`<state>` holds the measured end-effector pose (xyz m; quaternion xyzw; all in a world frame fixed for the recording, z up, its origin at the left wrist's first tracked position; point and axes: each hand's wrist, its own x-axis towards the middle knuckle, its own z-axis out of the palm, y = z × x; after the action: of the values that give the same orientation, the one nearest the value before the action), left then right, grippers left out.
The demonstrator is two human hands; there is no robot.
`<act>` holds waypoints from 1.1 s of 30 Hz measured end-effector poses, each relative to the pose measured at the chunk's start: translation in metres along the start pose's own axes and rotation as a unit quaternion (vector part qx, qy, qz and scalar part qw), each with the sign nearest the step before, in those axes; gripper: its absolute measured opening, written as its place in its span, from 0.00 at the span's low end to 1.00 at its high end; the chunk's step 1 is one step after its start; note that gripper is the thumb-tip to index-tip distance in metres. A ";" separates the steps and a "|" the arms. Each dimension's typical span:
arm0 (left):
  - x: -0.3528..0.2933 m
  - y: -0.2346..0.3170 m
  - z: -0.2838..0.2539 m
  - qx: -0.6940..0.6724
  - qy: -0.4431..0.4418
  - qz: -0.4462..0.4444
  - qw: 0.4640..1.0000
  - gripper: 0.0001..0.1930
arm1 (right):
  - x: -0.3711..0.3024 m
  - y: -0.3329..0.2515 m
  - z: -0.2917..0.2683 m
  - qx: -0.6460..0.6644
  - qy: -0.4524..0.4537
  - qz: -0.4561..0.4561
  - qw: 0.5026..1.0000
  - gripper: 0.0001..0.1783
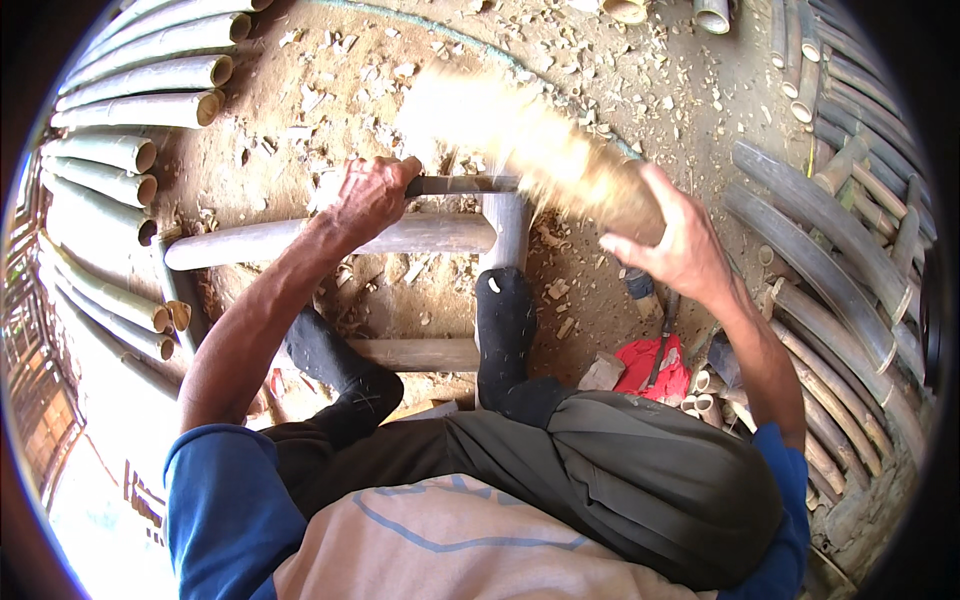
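Note:
My left hand [372, 192] is closed in a fist round the handle end of a dark-bladed knife [465, 185]. The blade points right, level, above the top of an upright bamboo post [508, 225]. My right hand [685, 240] grips the near right end of a pale, fibrous piece of bamboo [560, 160], thumb on one side and fingers on the other. Motion smears this piece, so its exact shape is unclear. It slants up to the left, past the knife's tip; I cannot tell whether the two touch.
A bamboo crossbar [430, 235] runs left from the post, between my legs and the knife. Cut bamboo poles [150, 110] are stacked at left, with split lengths [820, 250] at right. Chips litter the dirt floor, crossed by a green rope [450, 32]. Red cloth [655, 365] lies near my knee.

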<state>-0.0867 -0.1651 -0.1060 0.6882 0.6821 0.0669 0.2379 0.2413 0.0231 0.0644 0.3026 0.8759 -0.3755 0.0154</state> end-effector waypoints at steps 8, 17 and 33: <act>0.014 -0.003 0.008 0.056 0.026 0.026 0.998 0.08 | 0.051 0.101 0.004 -0.365 -0.107 -0.283 0.880 0.39; 0.009 0.002 0.003 0.014 0.026 -0.009 1.000 0.07 | 0.051 0.074 0.012 -0.378 -0.122 -0.283 0.873 0.34; 0.012 -0.002 0.009 0.064 0.039 0.013 0.997 0.05 | 0.062 0.071 0.007 -0.353 -0.110 -0.257 0.893 0.22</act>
<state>-0.0838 -0.1554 -0.1170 0.7076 0.6849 0.0525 0.1658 0.2279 0.0883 -0.0028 -0.0016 0.9906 -0.0630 0.1211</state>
